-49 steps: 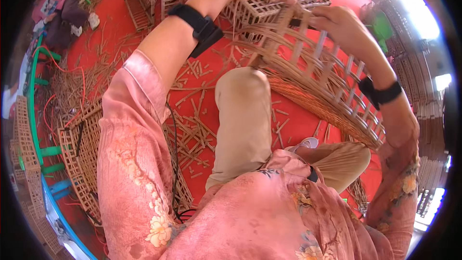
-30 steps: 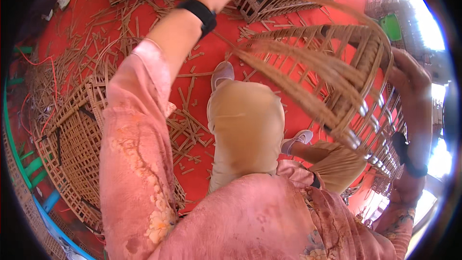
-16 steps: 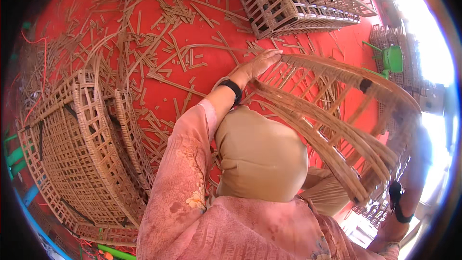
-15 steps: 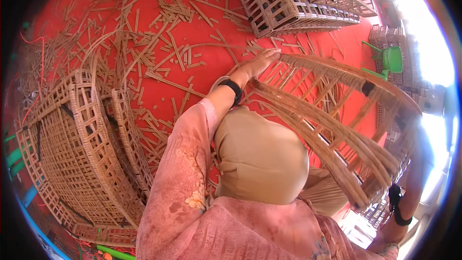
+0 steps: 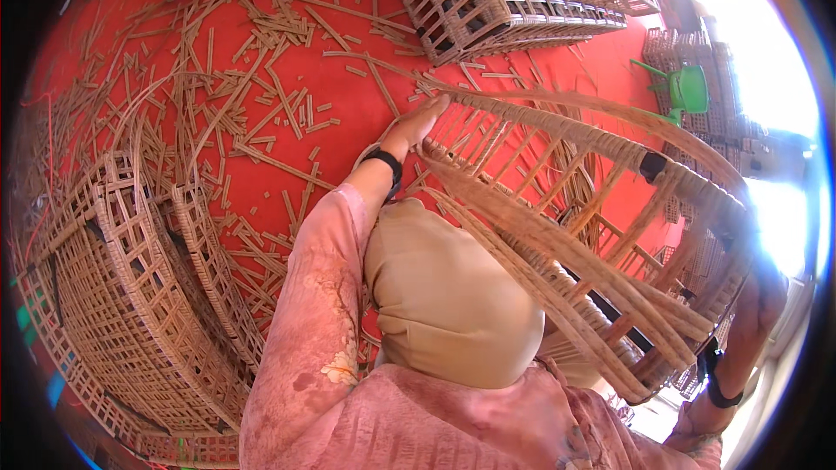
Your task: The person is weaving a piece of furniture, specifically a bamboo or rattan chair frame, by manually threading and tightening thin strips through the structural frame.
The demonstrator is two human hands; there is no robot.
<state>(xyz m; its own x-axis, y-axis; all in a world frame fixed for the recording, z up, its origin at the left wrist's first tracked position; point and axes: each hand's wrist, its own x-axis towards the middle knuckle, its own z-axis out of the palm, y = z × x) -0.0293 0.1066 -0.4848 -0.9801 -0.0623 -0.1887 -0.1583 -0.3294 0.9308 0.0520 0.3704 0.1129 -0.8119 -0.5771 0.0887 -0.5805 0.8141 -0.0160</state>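
Note:
A brown wicker basket leans tilted across my knees, its open slatted side facing up. Loose flat cane strips run lengthwise over it. My left hand, with a black band on the wrist, grips its far left corner; the fingertips curl over the rim. At the right end, my right hand holds the basket's other end from outside. Bright glare washes over that hand and blurs its fingers. Dark binding wraps one spot on the upper rim.
A large woven basket stands close on my left. Another slatted basket sits ahead. Cut cane pieces litter the red floor. A green plastic chair and stacked baskets stand at the far right.
The basket has tilted a little, and its left end has moved left with my left hand. More of its slats and lower side show. The whole view has shifted slightly.

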